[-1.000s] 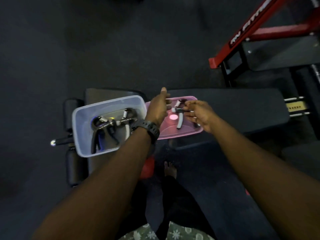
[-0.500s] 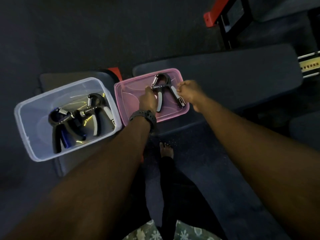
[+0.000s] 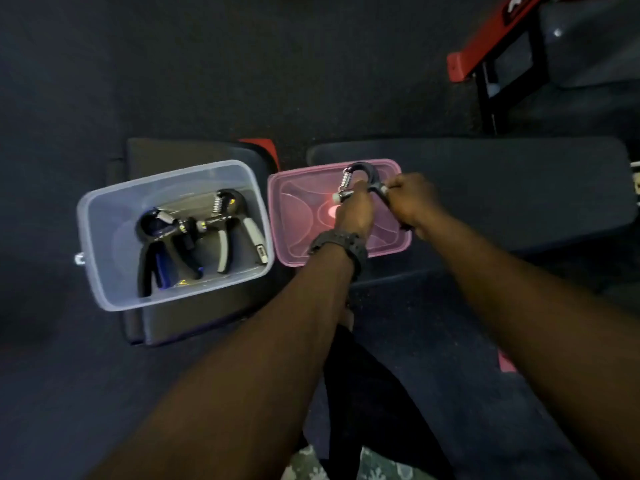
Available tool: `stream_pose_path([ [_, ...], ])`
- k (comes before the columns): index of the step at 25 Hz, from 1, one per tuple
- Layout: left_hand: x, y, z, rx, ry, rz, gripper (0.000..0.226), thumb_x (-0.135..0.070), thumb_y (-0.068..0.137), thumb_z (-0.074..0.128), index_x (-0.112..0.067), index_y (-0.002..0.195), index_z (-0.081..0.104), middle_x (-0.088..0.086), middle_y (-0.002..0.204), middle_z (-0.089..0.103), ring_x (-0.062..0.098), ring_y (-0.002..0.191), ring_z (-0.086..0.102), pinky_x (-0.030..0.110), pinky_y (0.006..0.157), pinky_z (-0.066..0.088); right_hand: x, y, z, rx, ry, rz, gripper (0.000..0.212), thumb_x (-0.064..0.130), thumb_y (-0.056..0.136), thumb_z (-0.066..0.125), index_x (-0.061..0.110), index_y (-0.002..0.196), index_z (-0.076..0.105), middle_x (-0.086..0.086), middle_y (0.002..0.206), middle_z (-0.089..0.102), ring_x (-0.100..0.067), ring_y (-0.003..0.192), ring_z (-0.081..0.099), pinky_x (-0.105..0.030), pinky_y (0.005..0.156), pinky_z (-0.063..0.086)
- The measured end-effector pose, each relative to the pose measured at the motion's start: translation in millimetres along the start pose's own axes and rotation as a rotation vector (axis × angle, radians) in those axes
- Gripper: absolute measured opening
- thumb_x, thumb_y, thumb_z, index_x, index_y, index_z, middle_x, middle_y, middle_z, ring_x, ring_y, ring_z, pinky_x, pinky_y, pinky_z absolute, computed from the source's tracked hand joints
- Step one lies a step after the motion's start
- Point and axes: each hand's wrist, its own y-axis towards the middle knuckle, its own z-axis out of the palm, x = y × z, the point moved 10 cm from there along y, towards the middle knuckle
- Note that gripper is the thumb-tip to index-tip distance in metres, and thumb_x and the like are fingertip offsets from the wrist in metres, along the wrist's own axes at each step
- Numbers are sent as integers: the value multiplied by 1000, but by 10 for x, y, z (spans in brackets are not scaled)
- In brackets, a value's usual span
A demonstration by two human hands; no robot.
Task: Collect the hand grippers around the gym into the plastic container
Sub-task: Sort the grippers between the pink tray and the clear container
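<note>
Centre of view, over a pink lid [image 3: 298,216] lying flat on a dark padded bench [image 3: 485,188]:

Item 1. Hand gripper [image 3: 363,178], black, with a steel coil spring on its left limb. Held above the lid by both hands. Its curved top points to 12 o'clock; the handles are hidden under the hands.

Item 2. Left hand [image 3: 353,211], clenched around the gripper's left handle, just below the spring. A dark wristwatch [image 3: 341,244] sits on the wrist.

Item 3. Right hand [image 3: 408,199], clenched around the gripper's right handle, at 3 o'clock from the left hand and nearly touching it.

Item 4. Plastic container [image 3: 104,209], clear, open-topped, at 9 o'clock from the lid and just beside it, resting on a second dark pad [image 3: 194,323]. Contents: one black hand gripper with blue parts [image 3: 152,237] to its left side, one black-and-grey hand gripper [image 3: 239,226] to its right side, their tops touching or overlapping.

Item 5. Red and black machine frame [image 3: 485,46], at 2 o'clock, well apart from the bench.

Item 6. Dark gym floor [image 3: 242,64] all around.
</note>
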Motion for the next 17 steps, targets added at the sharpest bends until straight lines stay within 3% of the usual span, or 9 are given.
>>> stream_pose_path([
  [3, -207, -224, -102, -28, 37, 35, 83, -71, 73, 30, -9, 115, 66, 22, 125, 65, 31, 100, 62, 47, 97, 49, 359, -196, -320, -73, -16, -80, 23, 24, 93, 61, 7, 85, 75, -20, 91, 73, -38, 82, 68, -44, 69, 57],
  [5, -454, -637, -284, -49, 115, 44, 94, -76, 80, 23, -7, 129, 61, 20, 134, 60, 36, 115, 59, 49, 105, 44, 587, -366, -459, -71, 78, -90, 17, 19, 92, 64, 7, 95, 76, -16, 94, 73, -32, 81, 69, -38, 67, 55],
  [8, -845, -1111, -864, -97, 123, 127, 79, -63, 97, 20, -4, 133, 57, 21, 140, 55, 35, 124, 54, 39, 104, 41, 1130, -702, -399, -14, 149, -128, 22, 12, 92, 65, 7, 112, 73, -10, 102, 71, -22, 87, 64, -32, 77, 51],
  [11, -952, -1172, -1543, -134, 120, 215, 76, -58, 101, 19, 0, 123, 63, 24, 133, 60, 36, 122, 56, 38, 104, 42, 1591, -1028, -151, 6, 189, -177, 17, 8, 90, 66, 10, 104, 74, -12, 104, 73, -21, 91, 64, -39, 89, 52],
  [15, -812, -1063, -2427, -205, 9, 227, 113, -86, 67, 21, 3, 123, 63, 28, 129, 63, 42, 121, 59, 54, 106, 45, 2053, -1333, 432, 42, 119, -228, 12, 11, 87, 67, 13, 95, 76, -10, 99, 76, -30, 95, 69, -47, 91, 55],
  [17, -605, -791, -2638, -166, -8, 167, 113, -88, 58, 27, -3, 123, 65, 22, 126, 67, 40, 118, 62, 54, 107, 45, 2125, -1380, 683, 57, 56, -217, 12, 13, 89, 65, 15, 95, 75, -9, 97, 75, -29, 92, 69, -46, 88, 56],
])
